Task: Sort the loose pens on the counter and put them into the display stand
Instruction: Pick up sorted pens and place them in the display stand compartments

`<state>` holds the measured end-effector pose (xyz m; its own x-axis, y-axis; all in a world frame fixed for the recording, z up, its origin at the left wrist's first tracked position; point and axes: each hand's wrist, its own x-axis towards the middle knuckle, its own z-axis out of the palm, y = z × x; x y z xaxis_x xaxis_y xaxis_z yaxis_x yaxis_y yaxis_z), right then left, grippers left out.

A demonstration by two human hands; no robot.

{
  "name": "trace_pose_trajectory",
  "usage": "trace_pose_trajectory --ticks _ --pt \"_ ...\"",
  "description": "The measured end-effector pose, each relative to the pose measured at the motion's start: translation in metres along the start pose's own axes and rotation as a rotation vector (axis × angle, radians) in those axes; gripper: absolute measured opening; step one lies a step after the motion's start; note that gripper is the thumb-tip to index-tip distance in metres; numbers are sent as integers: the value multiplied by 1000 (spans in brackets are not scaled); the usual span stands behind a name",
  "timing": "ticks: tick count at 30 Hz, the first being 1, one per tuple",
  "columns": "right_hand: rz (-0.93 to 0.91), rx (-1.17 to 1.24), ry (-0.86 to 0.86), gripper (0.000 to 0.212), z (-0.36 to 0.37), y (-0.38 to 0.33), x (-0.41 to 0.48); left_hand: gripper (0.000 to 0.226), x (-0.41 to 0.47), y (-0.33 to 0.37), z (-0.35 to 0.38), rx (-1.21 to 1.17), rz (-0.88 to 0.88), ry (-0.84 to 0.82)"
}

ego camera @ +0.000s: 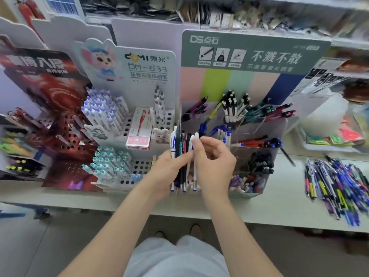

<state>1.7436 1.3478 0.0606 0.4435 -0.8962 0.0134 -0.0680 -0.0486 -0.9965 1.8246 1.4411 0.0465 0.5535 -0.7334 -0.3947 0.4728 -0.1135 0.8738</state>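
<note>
left hand (167, 172) curls round a bundle of pens (182, 148), tips down; right hand (213, 162) pinches 1 white pen (196, 136) near its cap. draw it straight up with the others clamped, then match a compartment in the display stand (257, 152) just behind. loose pens (337, 182) heap on the white counter (279, 200), right; stocked shelves (239, 15) beyond.

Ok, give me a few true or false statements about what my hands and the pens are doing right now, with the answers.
1. The left hand grips a bundle of pens upright. True.
2. The right hand lies flat on the counter. False: it pinches the top of a white pen in the bundle.
3. A pile of loose pens lies on the counter to the person's right. True.
4. The red and white box sits in that pile. False: it lies on the white stand to the left.
</note>
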Motion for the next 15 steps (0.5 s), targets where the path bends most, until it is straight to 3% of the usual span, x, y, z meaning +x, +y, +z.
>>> trace_pose_trajectory --ticks 7,11,15 --pt "119 -201 -156 9 -32 9 25 28 19 0 33 -87 85 205" --pt "263 -180 -428 12 -51 10 21 29 30 5 56 -152 131 285" --pt "193 -156 -410 9 -67 5 28 28 35 8 69 -159 133 303"
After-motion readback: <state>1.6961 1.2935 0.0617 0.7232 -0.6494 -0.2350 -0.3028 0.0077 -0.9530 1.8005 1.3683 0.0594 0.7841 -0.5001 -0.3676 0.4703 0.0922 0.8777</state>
